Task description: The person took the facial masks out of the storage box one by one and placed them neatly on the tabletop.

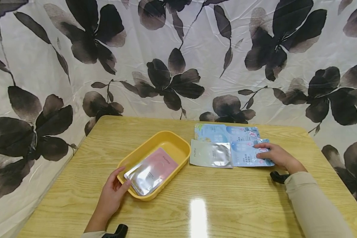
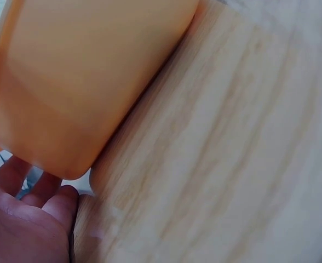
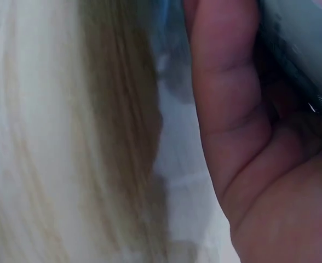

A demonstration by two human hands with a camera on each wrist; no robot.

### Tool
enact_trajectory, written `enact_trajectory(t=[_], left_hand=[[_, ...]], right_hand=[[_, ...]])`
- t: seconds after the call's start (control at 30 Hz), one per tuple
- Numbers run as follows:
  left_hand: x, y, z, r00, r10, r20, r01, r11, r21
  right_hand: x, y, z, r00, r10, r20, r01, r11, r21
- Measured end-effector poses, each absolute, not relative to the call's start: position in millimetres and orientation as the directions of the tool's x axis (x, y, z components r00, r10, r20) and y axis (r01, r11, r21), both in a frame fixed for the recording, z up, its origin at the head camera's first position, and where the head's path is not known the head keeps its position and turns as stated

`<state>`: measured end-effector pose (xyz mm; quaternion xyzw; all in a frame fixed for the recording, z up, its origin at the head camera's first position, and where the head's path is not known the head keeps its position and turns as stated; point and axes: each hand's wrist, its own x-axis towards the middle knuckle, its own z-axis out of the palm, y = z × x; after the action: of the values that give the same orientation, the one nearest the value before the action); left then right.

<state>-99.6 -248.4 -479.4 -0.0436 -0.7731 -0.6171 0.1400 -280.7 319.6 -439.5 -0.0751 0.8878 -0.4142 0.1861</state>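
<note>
My left hand (image 1: pixel 111 195) grips the near-left end of a yellow plastic basket (image 1: pixel 181 141), thumb over the rim and fingers outside. In the left wrist view, the basket's wall (image 2: pixel 90 82) rises beside the fingers. A pink and silver sheet-mask packet (image 1: pixel 154 170) lies inside the basket. My right hand (image 1: pixel 279 157) holds the right side of a blue sheet-mask packet (image 1: pixel 242 153), its thumb and a finger lying over the front. The right wrist view shows a packet edge (image 3: pixel 300 55) close against the palm, the other fingers mostly hidden.
A pale green and silver packet (image 1: pixel 209 153) lies between the basket and the blue one. Behind them are two more blue packets, one at left (image 1: pixel 209 132) and one at right (image 1: pixel 242 133). The wooden table (image 1: pixel 154 218) meets a floral cloth (image 1: pixel 178 89) at the back.
</note>
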Motion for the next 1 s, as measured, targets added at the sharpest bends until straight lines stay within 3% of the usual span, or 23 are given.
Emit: enact_trajectory(t=[0.17,1.0], left_hand=[[-99,-248,-480,-0.956,-0.111,0.27,0.241,0.224,0.945],[-100,-247,-479,-0.956,-0.111,0.271,0.242,0.221,0.945]], right_hand=[[-283,317,-441,-0.908,-0.309,-0.284,0.064,0.567,-0.821],[-272,329,-422,-0.918,-0.282,-0.278,0.043,0.628,-0.777]])
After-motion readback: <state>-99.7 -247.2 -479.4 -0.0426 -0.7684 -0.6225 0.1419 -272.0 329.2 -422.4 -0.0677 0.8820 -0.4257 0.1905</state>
